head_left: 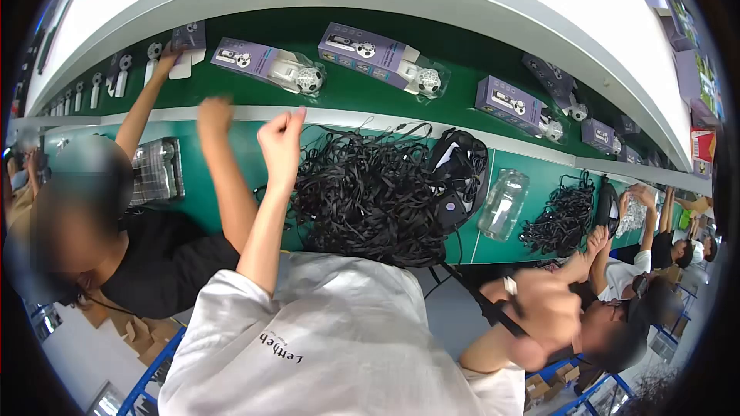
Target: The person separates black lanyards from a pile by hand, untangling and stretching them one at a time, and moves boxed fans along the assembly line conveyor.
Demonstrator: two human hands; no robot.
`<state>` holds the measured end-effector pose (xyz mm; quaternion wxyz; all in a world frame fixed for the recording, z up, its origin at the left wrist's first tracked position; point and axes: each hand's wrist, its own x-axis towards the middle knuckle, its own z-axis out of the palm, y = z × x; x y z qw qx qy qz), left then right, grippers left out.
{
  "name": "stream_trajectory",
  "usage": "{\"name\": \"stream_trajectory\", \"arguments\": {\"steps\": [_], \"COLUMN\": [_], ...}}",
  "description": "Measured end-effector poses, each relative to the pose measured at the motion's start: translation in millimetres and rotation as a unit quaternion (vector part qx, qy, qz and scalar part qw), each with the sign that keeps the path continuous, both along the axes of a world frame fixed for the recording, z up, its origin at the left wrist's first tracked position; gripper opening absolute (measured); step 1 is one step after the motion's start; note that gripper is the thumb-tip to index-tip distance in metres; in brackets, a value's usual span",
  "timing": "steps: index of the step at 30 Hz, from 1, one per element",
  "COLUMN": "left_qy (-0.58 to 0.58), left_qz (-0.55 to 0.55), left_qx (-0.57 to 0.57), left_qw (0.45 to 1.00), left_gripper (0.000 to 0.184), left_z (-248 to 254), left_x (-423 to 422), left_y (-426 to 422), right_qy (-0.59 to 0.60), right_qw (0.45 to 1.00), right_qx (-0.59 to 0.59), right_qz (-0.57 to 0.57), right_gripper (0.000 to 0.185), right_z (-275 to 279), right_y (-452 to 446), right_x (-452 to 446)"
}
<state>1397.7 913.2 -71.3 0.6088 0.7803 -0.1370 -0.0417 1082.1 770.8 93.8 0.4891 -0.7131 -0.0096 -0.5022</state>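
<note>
While I see the left hand (280, 139) curled closed beside the tangled heap of thin black straps (362, 196) mid-frame, the right hand (543, 310), lower right, clamps a flat black band (491, 310).

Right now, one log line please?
left hand: raised, closed | right hand: blurred, black strap against it | strap pile: on green table

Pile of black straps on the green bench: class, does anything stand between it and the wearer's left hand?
Nothing visible does. The left hand appears beside the left edge of the strap pile; a co-worker's blurred hand is further left, not between them.
</note>
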Motion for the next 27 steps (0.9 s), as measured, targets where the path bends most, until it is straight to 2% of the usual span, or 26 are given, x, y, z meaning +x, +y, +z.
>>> {"name": "stream_trajectory", "arguments": {"steps": [1, 2, 4, 5, 6, 7, 9, 10, 13, 14, 17, 19, 20, 21, 22, 23, 24, 25, 26, 27], "left_qy": [-0.052, -0.097, -0.159, -0.180, -0.258, -0.336, -0.321, -0.341, -0.384, -0.425, -0.368, -0.135, -0.044, 0.019, 0.005, 0.090, 0.130, 0.171, 0.214, 0.198], "left_qz": [0.012, 0.013, 0.012, -0.016, -0.044, -0.071, -0.116, -0.153, -0.219, -0.206, -0.139, -0.247, -0.325, -0.411, -0.458, -0.542, -0.586, -0.627, -0.665, -0.670], "left_qx": [0.026, 0.001, 0.010, 0.066, 0.087, 0.106, 0.125, 0.197, 0.289, 0.281, 0.175, 0.031, -0.063, -0.193, -0.208, -0.236, -0.337, -0.311, -0.285, -0.231], "left_qw": [0.998, 0.995, 0.987, 0.981, 0.961, 0.933, 0.931, 0.906, 0.849, 0.835, 0.902, 0.959, 0.942, 0.891, 0.864, 0.802, 0.725, 0.693, 0.656, 0.677], "left_gripper": [0.047, 0.046, 0.042, 0.037, 0.035, 0.033, 0.030, 0.024, 0.027, 0.036, 0.034, 0.040, 0.050, 0.066, 0.078, 0.079, 0.075, 0.064, 0.056, 0.031], "left_z": [2, -1, -22, -32, -51, -73, -107, -135, -103, -92, -49, -31, -12, -7, 29, 65, 80, 100, 121, 139], "left_x": [15, 33, 72, 89, 113, 135, 160, 177, 164, 163, 142, 113, 79, 45, 4, -33, -63, -75, -85, -91], "left_y": [-10, -23, -45, -52, -58, -63, -65, -60, -57, -54, -41, -32, -27, -26, -19, -14, -7, -4, 0, 1], "right_qy": [-0.059, -0.024, -0.055, -0.126, -0.158, -0.145, -0.135, -0.131, -0.154, -0.165, -0.216, -0.200, -0.063, 0.084, 0.209, 0.265, 0.321, 0.300, 0.279, 0.134], "right_qw": [0.997, 0.992, 0.996, 0.980, 0.986, 0.987, 0.987, 0.987, 0.986, 0.986, 0.972, 0.970, 0.990, 0.987, 0.960, 0.953, 0.940, 0.947, 0.952, 0.983], "right_qx": [-0.028, -0.077, -0.052, 0.019, 0.049, 0.073, 0.020, 0.006, -0.007, -0.002, 0.034, 0.058, 0.018, -0.051, -0.136, -0.124, -0.112, -0.104, -0.070, -0.047], "right_qz": [-0.041, 0.094, 0.036, -0.153, -0.019, 0.008, 0.083, 0.090, 0.056, 0.025, -0.081, -0.128, -0.128, -0.131, -0.125, -0.082, -0.041, -0.048, -0.108, -0.115], "right_gripper": [0.051, 0.051, 0.050, 0.048, 0.047, 0.045, 0.043, 0.042, 0.040, 0.039, 0.037, 0.036, 0.035, 0.036, 0.037, 0.035, 0.033, 0.032, 0.028, 0.029], "right_z": [-1, 12, 23, 18, 30, 43, 70, 80, 103, 110, 135, 145, 142, 139, 135, 138, 141, 139, 163, 174], "right_y": [3, -14, -1, 23, 17, 22, 24, 28, 37, 40, 43, 39, 31, 23, 15, 16, 16, 10, 15, 2], "right_x": [-7, -20, -33, -39, -42, -46, -44, -42, -26, -19, 9, 28, 43, 58, 74, 80, 87, 82, 69, 57]}}
